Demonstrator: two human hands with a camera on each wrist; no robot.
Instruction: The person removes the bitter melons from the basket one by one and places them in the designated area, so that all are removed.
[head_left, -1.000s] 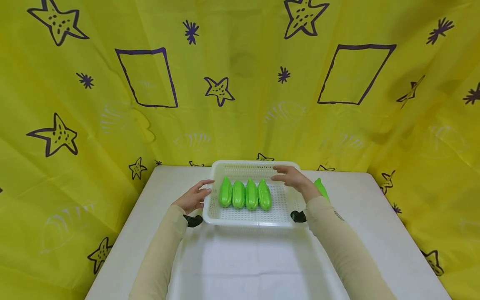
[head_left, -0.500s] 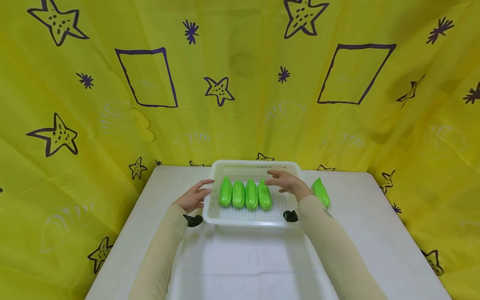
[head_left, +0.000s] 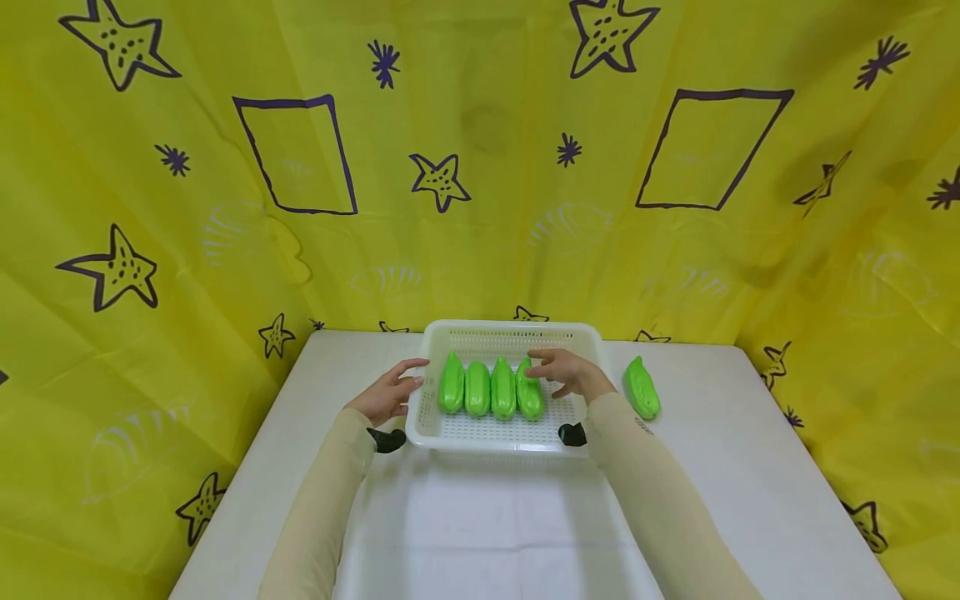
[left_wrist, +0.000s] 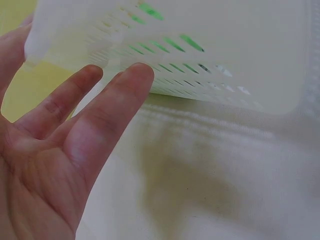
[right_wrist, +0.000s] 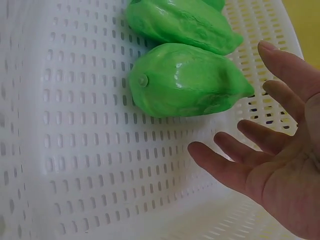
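In the head view a white plastic basket (head_left: 495,448) holds several glossy green gourds (head_left: 477,389), side by side and pointed at the far end. My left hand (head_left: 386,395) is at its left side. The left wrist view has that hand (left_wrist: 65,130) with extended fingertips right at the perforated wall (left_wrist: 240,60). Over the basket's right half is my right hand (head_left: 570,372), overlapping the rightmost gourd (head_left: 531,400). From the right wrist, this hand (right_wrist: 280,165) holds nothing; its fingers are spread beside the nearest gourd (right_wrist: 185,82), just off its pointed tip.
Another green gourd (head_left: 642,389) lies on the white table (head_left: 750,467), to the right of the basket. Yellow curtains (head_left: 495,267) with starfish drawings hang behind the table and along both sides.
My right hand has moved left and slightly toward me, up to the rightmost gourd. The gourd outside the basket has come into full view. My left hand has stayed in place.
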